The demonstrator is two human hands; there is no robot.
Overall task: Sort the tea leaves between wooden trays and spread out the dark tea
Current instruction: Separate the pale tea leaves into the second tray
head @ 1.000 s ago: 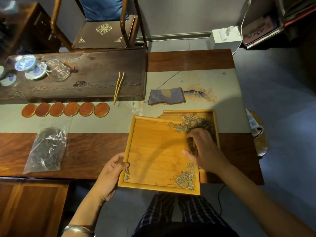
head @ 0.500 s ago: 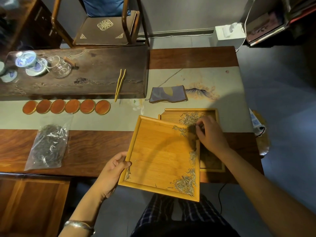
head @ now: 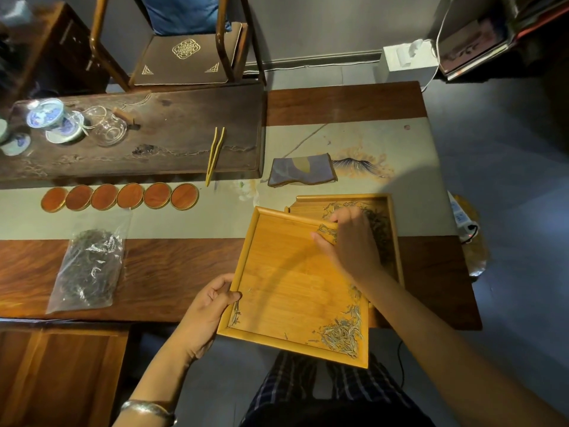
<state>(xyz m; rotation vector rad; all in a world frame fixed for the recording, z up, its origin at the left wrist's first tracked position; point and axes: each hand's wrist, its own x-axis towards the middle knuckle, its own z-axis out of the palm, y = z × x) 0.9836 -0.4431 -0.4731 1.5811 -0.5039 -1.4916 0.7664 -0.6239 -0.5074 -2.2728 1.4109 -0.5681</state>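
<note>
My left hand [head: 205, 312] grips the left rim of a light wooden tray [head: 286, 288], held tilted over the table's near edge. Pale tea leaves [head: 341, 334] lie heaped in its near right corner, with a few more at its far right corner. My right hand [head: 351, 245] rests with fingers extended at that far right corner, touching the leaves there. A second wooden tray [head: 391, 217] lies on the table behind and partly under the first, holding greenish tea leaves [head: 377, 223]. A clear plastic bag of dark tea [head: 89, 266] lies on the table at the left.
A row of several round wooden coasters [head: 120, 197] sits on the runner. Bamboo tongs [head: 214, 154] lie on a dark tea board [head: 138, 134] with cups [head: 52, 118]. A folded blue cloth [head: 301, 169] lies behind the trays. A chair [head: 184, 50] stands beyond.
My right hand has moved from the tray's right side up to its far right corner, sweeping leaves toward the second tray. The held tray has tilted and shifted slightly.
</note>
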